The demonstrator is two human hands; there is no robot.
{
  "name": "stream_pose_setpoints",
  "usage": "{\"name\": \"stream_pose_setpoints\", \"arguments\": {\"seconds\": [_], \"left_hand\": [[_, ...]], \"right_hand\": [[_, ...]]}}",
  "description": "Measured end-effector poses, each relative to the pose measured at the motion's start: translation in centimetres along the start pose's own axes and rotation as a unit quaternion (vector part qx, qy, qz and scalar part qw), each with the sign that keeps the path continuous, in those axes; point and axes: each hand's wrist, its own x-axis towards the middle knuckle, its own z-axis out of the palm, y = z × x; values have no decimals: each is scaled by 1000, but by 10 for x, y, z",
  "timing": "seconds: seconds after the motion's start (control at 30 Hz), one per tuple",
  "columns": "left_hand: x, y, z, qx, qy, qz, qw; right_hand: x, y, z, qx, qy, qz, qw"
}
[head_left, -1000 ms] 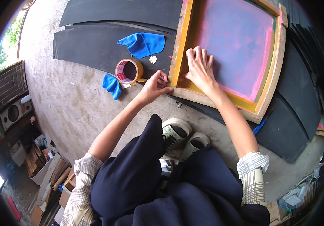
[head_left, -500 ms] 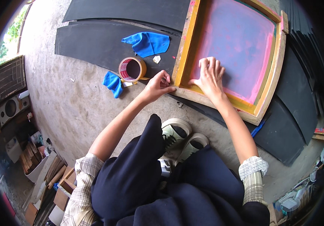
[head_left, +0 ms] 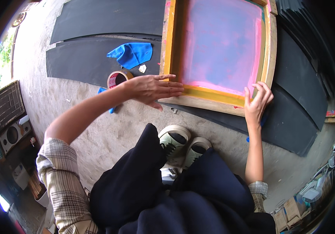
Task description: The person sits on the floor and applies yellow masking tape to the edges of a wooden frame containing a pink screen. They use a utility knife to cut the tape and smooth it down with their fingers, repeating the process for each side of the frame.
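Observation:
A wooden screen-printing frame (head_left: 206, 104) lies on dark sheets, its mesh (head_left: 222, 46) stained pink and edged inside with yellow-brown tape (head_left: 214, 94). My left hand (head_left: 152, 89) lies across the near left corner, fingers stretched out along the taped inner edge. At the near right corner rests my right hand (head_left: 258, 103), its fingers bent over the wood and its thumb apart from them. Left of the frame, a roll of tape (head_left: 115, 79) is partly covered by my left forearm. A blue cloth piece (head_left: 133, 54) lies beyond the roll.
Black sheets (head_left: 85, 58) spread under and around the frame on the concrete floor (head_left: 79, 95). A white scrap (head_left: 142, 68) lies near the cloth. Another blue cloth (head_left: 112, 110) is mostly hidden by my forearm. My shoes (head_left: 174, 141) stand close to the sheets. Clutter lines both sides.
My right hand has moved from the near left inside of the frame to the near right corner. My left hand has flattened from a pinch over the left corner. The view has shifted.

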Motion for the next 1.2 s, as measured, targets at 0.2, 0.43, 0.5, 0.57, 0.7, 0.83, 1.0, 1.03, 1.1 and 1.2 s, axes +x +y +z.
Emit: {"name": "stream_pose_setpoints", "arguments": {"seconds": [0.2,0.43,0.5,0.57,0.7,0.83,1.0,1.03,1.1,1.2], "left_hand": [[45,-36,-12,26,-105,136,985],[78,-43,10,31,-13,123,992],[80,-41,9,13,-17,114,993],[78,-37,11,35,3,104,994],[82,-37,6,83,-24,130,988],[111,-40,0,101,-37,182,977],[165,-32,-6,51,14,184,982],[176,-29,-5,68,38,184,980],[195,-26,-6,80,68,179,978],[207,-20,-8,82,79,166,979]], "right_hand": [[-16,46,-8,-26,97,33,994],[-16,56,1,-4,112,61,992],[-16,57,0,-7,111,63,992],[-14,56,-1,-4,112,61,992],[-14,56,0,-6,113,69,991],[-12,54,1,12,123,73,990],[-14,57,3,27,118,75,990],[-14,57,3,29,117,79,990],[-14,56,4,34,118,77,989],[-15,54,3,26,108,86,990]]}}
